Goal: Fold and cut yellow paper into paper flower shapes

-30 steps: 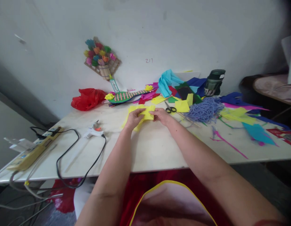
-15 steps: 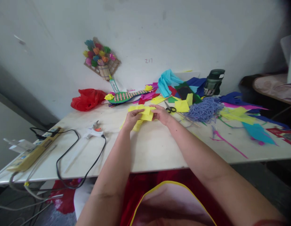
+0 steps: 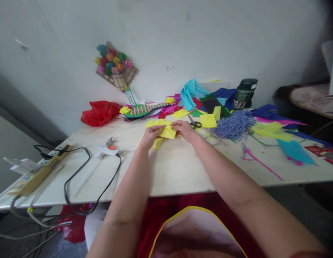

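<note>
A square of yellow crepe paper [image 3: 168, 133] is stretched between my two hands above the table. My left hand [image 3: 151, 136] pinches its left side, thumb on top. My right hand [image 3: 184, 129] pinches the upper right part, fingers closed. More yellow paper [image 3: 157, 144] lies on the table beneath and behind the hands. Just right of my right hand rest black-handled scissors [image 3: 195, 124] and another yellow paper piece [image 3: 208, 121]. Behind the hands lies a green guitar-shaped craft [image 3: 145, 110] with woven strips and yellow paper flowers.
A glue gun [image 3: 108, 151] with its cord and a power strip [image 3: 40, 173] lie at the left. A red plastic bag [image 3: 100, 113] sits behind them. To the right are a heap of purple yarn [image 3: 235, 124], coloured paper and a dark green bottle [image 3: 245, 94].
My right fingers have shifted slightly left onto the top of the yellow paper, which now looks creased or pulled between both hands. The other things have stayed put.
</note>
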{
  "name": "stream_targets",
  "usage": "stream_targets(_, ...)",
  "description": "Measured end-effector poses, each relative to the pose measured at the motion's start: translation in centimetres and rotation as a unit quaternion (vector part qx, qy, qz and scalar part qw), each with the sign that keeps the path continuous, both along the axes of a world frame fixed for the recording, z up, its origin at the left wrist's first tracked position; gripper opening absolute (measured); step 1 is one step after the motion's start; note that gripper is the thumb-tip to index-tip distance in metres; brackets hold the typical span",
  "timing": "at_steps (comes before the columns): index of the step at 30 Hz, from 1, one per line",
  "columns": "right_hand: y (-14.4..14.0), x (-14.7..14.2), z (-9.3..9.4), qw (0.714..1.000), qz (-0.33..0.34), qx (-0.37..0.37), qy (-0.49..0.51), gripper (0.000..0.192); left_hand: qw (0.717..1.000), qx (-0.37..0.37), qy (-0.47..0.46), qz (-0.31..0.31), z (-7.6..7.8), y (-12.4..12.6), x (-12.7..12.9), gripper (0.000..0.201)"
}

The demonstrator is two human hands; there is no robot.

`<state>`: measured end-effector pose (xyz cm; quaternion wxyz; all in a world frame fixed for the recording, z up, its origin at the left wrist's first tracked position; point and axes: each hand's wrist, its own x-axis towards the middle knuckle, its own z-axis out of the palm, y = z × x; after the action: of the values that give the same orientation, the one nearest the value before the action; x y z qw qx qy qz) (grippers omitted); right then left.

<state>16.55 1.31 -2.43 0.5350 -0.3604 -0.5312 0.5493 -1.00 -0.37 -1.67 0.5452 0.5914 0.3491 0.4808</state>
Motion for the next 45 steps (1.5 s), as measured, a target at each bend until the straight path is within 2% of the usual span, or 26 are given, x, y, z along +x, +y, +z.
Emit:
stream_targets(10, 0.16, 0.09, -0.1, 1.0, 0.003, 0.007, 0.015, 0.016, 1.0, 0.009, 0.003, 0.002, -0.45, 0.41, -0.2, 0.047)
stream_targets(16, -0.15, 0.16, 0.11, 0.999, 0.04, -0.007, 0.005, 0.02, 1.0, 0.004, -0.014, -0.005, -0.26, 0.1, 0.07, 0.038)
stream_targets(27, -0.38, 0.14, 0.24, 0.999, 0.045, 0.006, 0.009, 0.014, 0.998, -0.024, -0.04, 0.04, 0.37, -0.36, 0.34, 0.037)
stream_targets(42, -0.63, 0.19, 0.53, 0.995, 0.062, 0.033, 0.064, 0.016, 0.999, -0.035, -0.036, 0.003, -0.14, 0.26, -0.25, 0.033)
stream_targets(45, -0.74, 0.13, 0.62, 0.996, 0.049, 0.039, 0.07, 0.018, 0.999, -0.036, -0.039, 0.004, -0.27, 0.48, -0.31, 0.032)
